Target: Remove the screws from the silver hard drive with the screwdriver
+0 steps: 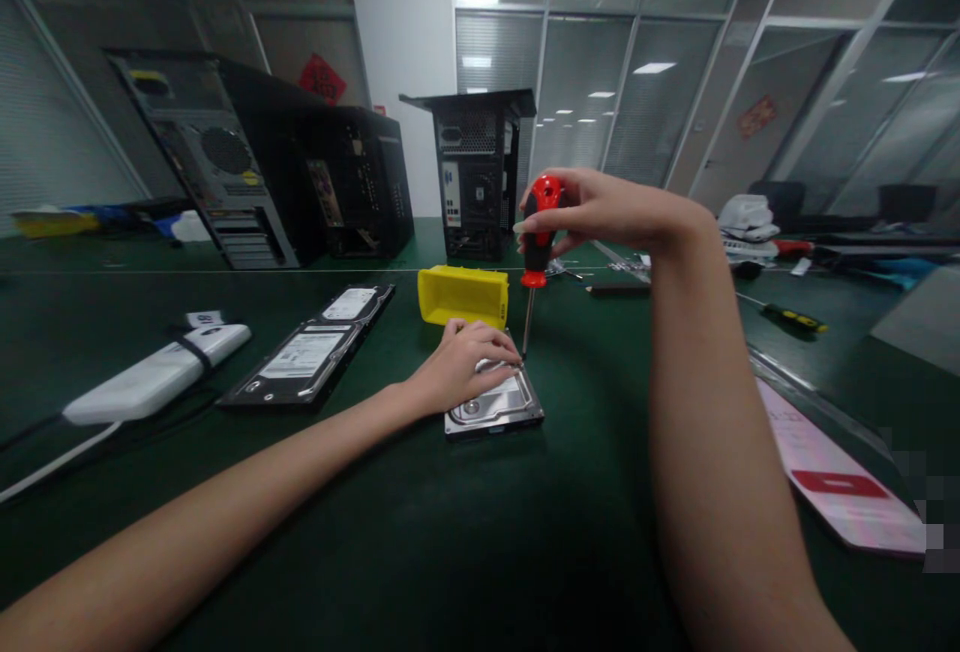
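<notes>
A silver hard drive (501, 412) lies on the green table in front of me. My left hand (465, 362) rests across it palm down, holding it against the tabletop, with its fingertips near the drive's right edge. The red and black screwdriver (534, 252) stands almost upright in my right hand (574, 207), whose fingers are closed around the handle. Its shaft runs down to the drive's right edge, beside my left fingertips. The tip and any screw under it are too small to make out.
Just behind the drive stands a yellow bin (465, 297). Two more hard drives (311, 352) and a white power strip (157, 372) lie left. Computer cases (480, 172) stand at the back. Another screwdriver (793, 319) and a pink-screened flat item (840, 482) lie right.
</notes>
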A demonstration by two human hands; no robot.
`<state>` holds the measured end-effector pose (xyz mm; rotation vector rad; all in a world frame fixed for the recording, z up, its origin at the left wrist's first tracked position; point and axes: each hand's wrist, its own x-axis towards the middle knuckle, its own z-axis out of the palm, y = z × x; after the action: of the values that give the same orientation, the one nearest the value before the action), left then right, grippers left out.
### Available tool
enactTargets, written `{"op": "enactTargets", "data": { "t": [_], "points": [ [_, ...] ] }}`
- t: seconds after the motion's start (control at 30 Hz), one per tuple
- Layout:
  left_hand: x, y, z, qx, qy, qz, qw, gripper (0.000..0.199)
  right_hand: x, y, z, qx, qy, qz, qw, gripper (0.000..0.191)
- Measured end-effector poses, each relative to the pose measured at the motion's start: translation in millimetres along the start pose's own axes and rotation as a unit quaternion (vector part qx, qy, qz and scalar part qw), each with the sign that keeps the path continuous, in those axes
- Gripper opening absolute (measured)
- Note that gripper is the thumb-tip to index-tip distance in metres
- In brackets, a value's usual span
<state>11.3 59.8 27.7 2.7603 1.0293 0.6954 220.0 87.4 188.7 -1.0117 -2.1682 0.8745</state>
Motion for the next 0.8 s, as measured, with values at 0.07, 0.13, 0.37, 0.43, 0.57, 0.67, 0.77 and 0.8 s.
{"op": "enactTargets", "data": {
  "t": [0.07,0.13,0.37,0.43,0.57,0.67,0.77,0.8],
  "points": [
    [-0.2,0.3,0.3,-0.007,0.002,-0.004,1.0,0.019,0.7,0.7,0.0,-0.002,-0.003,-0.001,1.0,0.032],
    [-0.4,0.1,0.7,-0.012,0.005,-0.01,1.0,0.02,1.7,1.9,0.1,-0.005,-0.011,-0.007,1.0,0.032],
    [-0.8,-4.4,5.1,-0.001,0.013,-0.013,1.0,0.022,6.0,5.3,0.8,-0.007,-0.023,-0.009,1.0,0.035],
    [-0.8,-5.7,6.3,-0.007,0.016,-0.012,1.0,0.021,6.7,5.2,1.4,-0.006,-0.025,-0.006,1.0,0.035],
    [-1.1,-7.5,7.2,-0.024,0.019,-0.012,0.999,0.021,6.7,4.4,2.8,-0.007,-0.021,-0.006,1.0,0.034],
    [-1.6,-8.7,7.5,-0.029,0.02,-0.013,0.999,0.021,6.9,4.3,3.4,-0.009,-0.02,-0.003,1.0,0.034],
    [-1.9,-10.3,8.6,-0.024,0.021,-0.014,0.999,0.022,8.0,4.9,3.6,-0.009,-0.018,-0.005,1.0,0.034],
    [-1.9,-10.7,9.1,-0.021,0.021,-0.015,0.999,0.023,8.4,5.1,3.8,-0.01,-0.019,-0.007,1.0,0.034]
  ]
}}
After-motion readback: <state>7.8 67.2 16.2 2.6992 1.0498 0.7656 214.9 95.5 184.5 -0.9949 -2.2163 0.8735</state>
